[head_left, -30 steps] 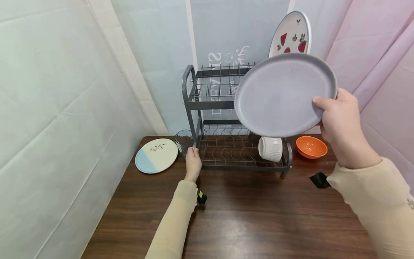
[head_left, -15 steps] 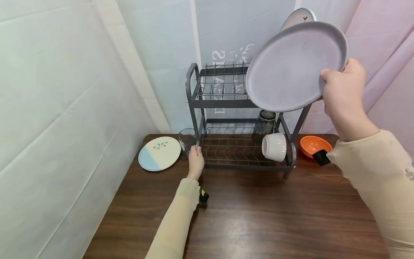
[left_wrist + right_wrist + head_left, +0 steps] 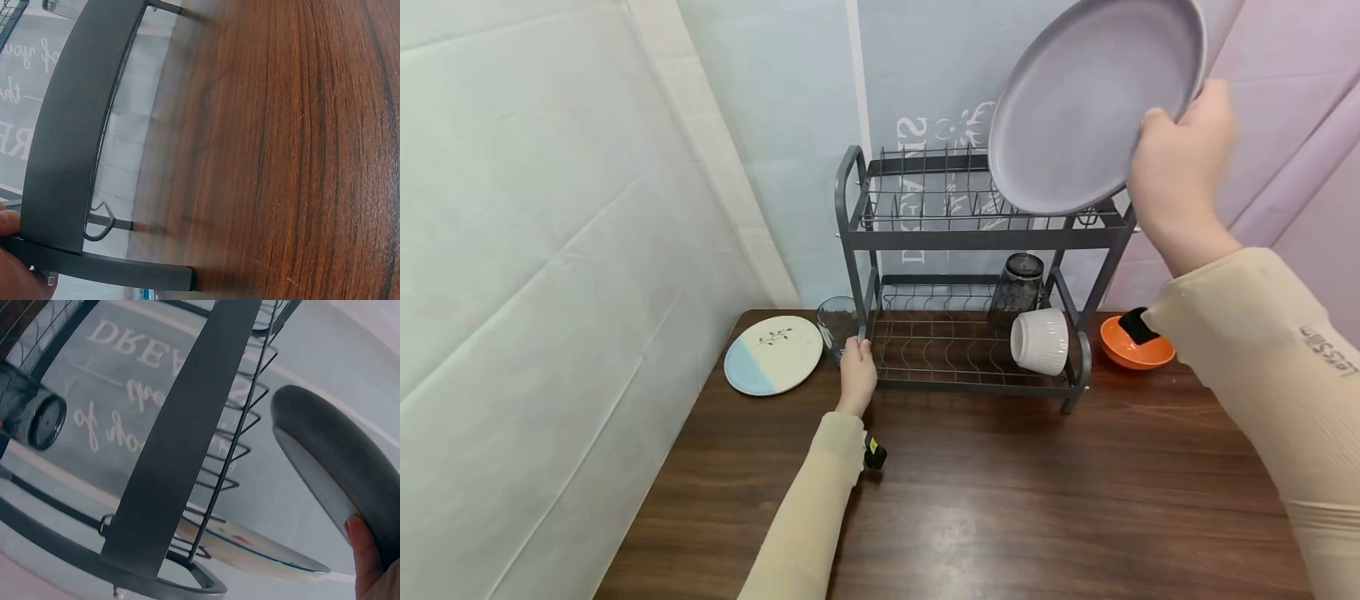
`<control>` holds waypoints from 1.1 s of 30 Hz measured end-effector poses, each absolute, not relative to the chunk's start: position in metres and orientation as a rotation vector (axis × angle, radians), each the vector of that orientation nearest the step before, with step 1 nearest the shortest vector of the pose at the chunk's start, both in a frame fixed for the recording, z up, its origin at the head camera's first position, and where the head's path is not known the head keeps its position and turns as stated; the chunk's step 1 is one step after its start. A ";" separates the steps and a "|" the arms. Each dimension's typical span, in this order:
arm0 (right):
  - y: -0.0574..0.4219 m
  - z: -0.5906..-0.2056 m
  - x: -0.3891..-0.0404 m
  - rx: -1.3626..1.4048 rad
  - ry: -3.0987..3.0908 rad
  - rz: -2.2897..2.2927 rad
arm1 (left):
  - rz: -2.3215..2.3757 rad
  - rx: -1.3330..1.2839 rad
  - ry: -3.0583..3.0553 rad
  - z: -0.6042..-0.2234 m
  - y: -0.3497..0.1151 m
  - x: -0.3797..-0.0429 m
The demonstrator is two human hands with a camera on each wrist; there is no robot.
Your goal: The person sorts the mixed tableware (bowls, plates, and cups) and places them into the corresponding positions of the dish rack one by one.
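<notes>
My right hand pinches the rim of a grey plate, thumb on its face, and holds it tilted over the right half of the dish rack's top tier. With my left hand I grip the lower left front post of the dark two-tier dish rack. A patterned plate leans in the top tier in the right wrist view; the grey plate hides it in the head view. On the lower tier, a white ribbed cup lies tipped on its side, with a dark glass upside down behind it.
A blue-and-cream plate lies on the brown wooden table, left of the rack. Between them stands a clear glass bowl. To the rack's right is an orange bowl, partly covered by the black wrist device. Cloth walls enclose the back and sides.
The grey plate has risen in my right hand, shifted right and tilted more steeply, covering the patterned plate in the head view. My left hand stays on the rack post.
</notes>
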State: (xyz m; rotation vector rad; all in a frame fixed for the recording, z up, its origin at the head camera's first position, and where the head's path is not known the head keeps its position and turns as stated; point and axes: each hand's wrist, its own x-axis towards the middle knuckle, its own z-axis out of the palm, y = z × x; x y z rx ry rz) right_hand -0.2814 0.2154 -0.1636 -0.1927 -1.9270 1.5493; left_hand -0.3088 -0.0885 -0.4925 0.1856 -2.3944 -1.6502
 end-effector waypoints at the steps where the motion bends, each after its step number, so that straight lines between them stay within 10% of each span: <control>1: 0.215 -0.162 -0.283 -0.185 -1.925 1.541 | -1.643 0.186 -2.397 -0.493 -0.088 -0.309; 33: 0.205 -0.173 -0.330 -0.101 -2.115 0.707 | -1.618 0.197 -2.407 -0.495 -0.089 -0.308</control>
